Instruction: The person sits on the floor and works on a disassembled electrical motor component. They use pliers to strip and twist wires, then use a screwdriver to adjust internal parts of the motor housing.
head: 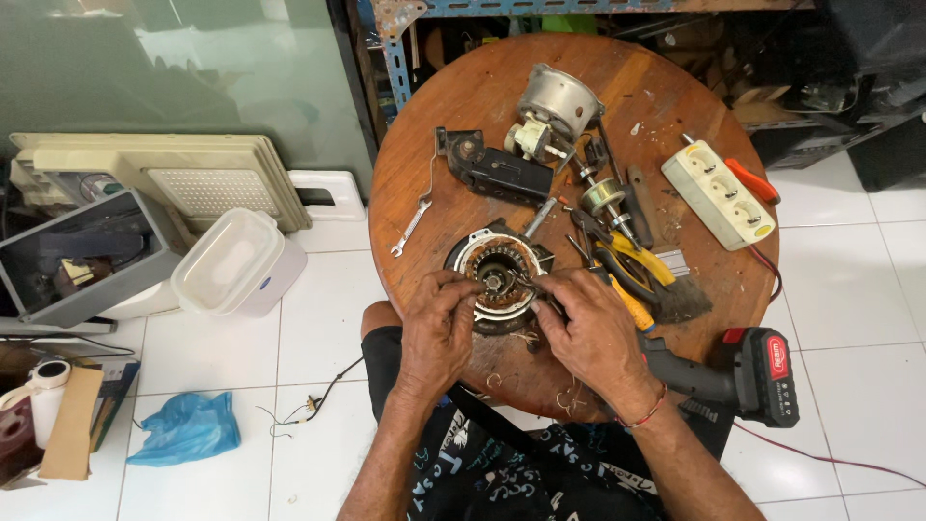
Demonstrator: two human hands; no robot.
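Hands [439,323] [588,328] on motor stator [497,270]; lidded white tub [236,262], contents unclear.

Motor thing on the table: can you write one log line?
left hand: holds motor stator | right hand: pinches its wires | table: round, wooden

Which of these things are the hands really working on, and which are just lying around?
In use:
- motor stator with copper windings, gripped by the left hand and right hand

Lying about:
- wrench
- yellow-handled pliers
- power strip
- cordless drill
- round metal housing
- rotor shaft
- blue bag on the floor
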